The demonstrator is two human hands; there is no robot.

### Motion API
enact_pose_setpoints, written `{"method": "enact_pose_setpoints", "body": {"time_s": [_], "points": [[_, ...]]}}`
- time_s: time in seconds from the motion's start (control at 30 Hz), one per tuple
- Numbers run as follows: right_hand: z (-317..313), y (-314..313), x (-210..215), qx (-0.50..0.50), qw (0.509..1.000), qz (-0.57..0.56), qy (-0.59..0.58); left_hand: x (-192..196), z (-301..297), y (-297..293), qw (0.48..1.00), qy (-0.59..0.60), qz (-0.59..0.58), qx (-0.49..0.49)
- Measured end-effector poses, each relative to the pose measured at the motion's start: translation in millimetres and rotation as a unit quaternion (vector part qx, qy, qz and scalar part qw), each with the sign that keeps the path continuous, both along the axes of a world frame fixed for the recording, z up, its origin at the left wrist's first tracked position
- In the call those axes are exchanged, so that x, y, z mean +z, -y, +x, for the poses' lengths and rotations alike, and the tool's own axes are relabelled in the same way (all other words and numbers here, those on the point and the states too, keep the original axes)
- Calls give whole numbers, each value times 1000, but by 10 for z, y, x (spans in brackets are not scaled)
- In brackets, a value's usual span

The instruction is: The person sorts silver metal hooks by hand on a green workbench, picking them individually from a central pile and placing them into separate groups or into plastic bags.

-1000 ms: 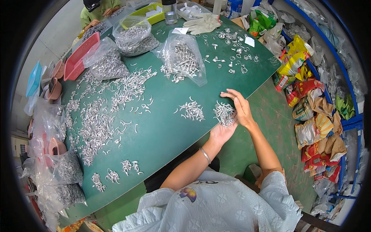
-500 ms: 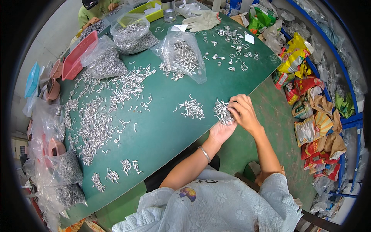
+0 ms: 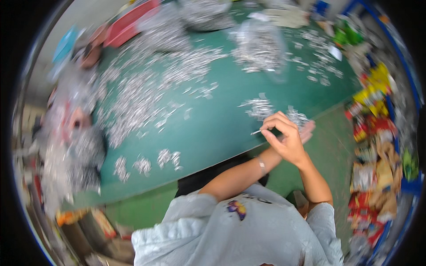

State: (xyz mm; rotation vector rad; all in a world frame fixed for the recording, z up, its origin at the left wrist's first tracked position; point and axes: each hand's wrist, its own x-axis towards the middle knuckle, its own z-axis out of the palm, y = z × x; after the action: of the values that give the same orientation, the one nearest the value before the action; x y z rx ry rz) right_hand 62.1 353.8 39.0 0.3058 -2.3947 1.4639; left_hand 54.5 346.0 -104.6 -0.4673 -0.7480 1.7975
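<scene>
My right hand (image 3: 284,137) hovers at the near edge of the green table (image 3: 213,128), its fingers pinched on a small silver metal piece (image 3: 256,131). My left hand (image 3: 308,130) lies under it, mostly hidden, with only the fingertips showing beside a small heap of silver pieces (image 3: 296,118). What the left hand holds is hidden. Another small heap (image 3: 259,107) lies just beyond the hands. The whole picture is blurred by motion.
A broad spread of silver pieces (image 3: 142,97) covers the table's left half, with small clusters (image 3: 146,164) near the front edge. Clear bags of pieces (image 3: 259,44) and a red tray (image 3: 128,22) stand at the back. Colourful packets (image 3: 377,146) pile up on the right.
My right hand has lifted off the heap at the table's edge and now pinches one piece over my left hand. The view has swung and blurred.
</scene>
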Motion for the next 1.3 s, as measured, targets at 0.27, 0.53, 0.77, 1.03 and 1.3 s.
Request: {"method": "enact_pose_setpoints", "body": {"time_s": [0.27,0.53,0.77,1.03,1.3], "points": [[-557,1270,-160,193,973,11,129,113,341,-118,997,-58,-42,22],[-883,1892,-118,224,951,-23,213,112,219,-51,992,-94,-66,47],[-1139,2472,-262,307,934,-74,165,105,249,-107,989,-124,-68,37],[-665,490,400,164,978,125,33,-315,150,-214,967,-227,-47,104],[1023,-1124,-591,-438,879,-157,103,267,-18,32,993,-92,-70,-23]]}}
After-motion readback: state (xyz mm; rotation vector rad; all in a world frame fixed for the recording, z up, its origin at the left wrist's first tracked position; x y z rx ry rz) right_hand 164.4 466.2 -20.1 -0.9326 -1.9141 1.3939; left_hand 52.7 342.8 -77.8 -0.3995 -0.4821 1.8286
